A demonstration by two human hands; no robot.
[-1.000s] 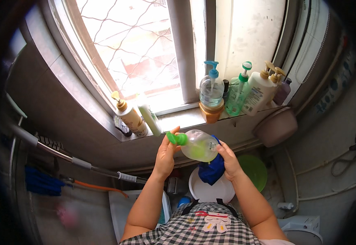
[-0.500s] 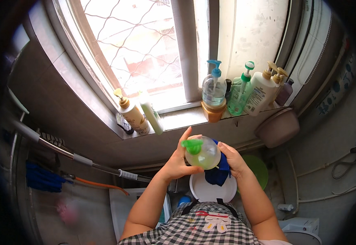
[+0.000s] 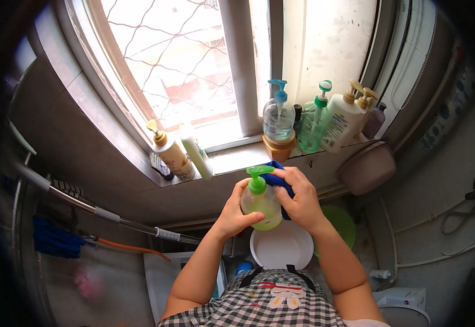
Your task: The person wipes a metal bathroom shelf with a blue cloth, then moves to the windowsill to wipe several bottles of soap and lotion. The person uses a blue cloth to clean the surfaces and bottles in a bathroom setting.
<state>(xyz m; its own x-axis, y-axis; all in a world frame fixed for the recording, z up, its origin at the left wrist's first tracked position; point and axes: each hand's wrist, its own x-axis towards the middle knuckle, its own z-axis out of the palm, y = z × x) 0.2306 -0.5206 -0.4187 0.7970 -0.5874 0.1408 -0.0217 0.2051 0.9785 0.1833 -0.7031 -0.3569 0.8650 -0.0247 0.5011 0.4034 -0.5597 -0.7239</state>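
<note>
My left hand [image 3: 236,213] is wrapped round a clear pump bottle [image 3: 261,206] with a green pump top, its thumb across the front. Pale yellow-green liquid shows inside, and the bottle stands nearly upright in the air. A blue cloth [image 3: 277,181] is bunched in my right hand [image 3: 298,197], against the bottle's right side and close by the pump head. Part of the cloth is hidden under the fingers. Below both hands sits a white basin [image 3: 281,248].
Along the window sill stand a cream pump bottle [image 3: 173,155], a white bottle [image 3: 195,152], a blue-topped pump bottle [image 3: 279,117] on a brown jar, a green pump bottle [image 3: 315,128] and a white pump bottle [image 3: 339,122]. A metal pole [image 3: 79,199] slants in from the left.
The bottle has turned from tilted toward me to nearly upright. My right hand has brought the blue cloth up from below the bottle to beside its pump.
</note>
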